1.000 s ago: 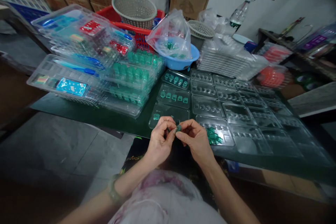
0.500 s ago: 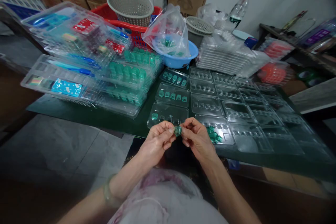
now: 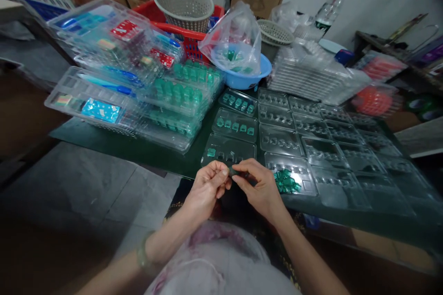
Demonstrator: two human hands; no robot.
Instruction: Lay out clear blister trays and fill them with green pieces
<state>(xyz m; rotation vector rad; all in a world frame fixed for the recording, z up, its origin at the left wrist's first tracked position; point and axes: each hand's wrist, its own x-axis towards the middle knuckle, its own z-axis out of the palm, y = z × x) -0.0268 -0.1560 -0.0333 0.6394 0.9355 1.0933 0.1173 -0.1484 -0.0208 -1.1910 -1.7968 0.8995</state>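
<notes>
Between my fingertips is a small green translucent plastic piece (image 3: pixel 231 171), mostly covered by the fingers. My left hand (image 3: pixel 209 186) pinches it from the left, and my right hand (image 3: pixel 258 182) has thumb and forefinger at its right side. Just beyond them lies a clear plastic tray (image 3: pixel 238 143) with one green piece (image 3: pixel 211 152) in its leftmost slot. Farther back, another clear tray (image 3: pixel 237 124) carries a row of several green pieces. Right of my right hand, a pile of loose green pieces (image 3: pixel 286 181) lies in a clear tray.
Several clear trays (image 3: pixel 287 140) spread over the dark green table (image 3: pixel 166 156) to the right. Stacked filled packs (image 3: pixel 138 87) stand at the left. Behind are a blue basin (image 3: pixel 242 80) with a plastic bag, a grey basket (image 3: pixel 183 7) and stacked clear trays (image 3: pixel 304 78).
The view has shifted slightly, so the table things sit farther right. The green piece has turned and is more hidden; my right thumb and forefinger have shifted on it.
</notes>
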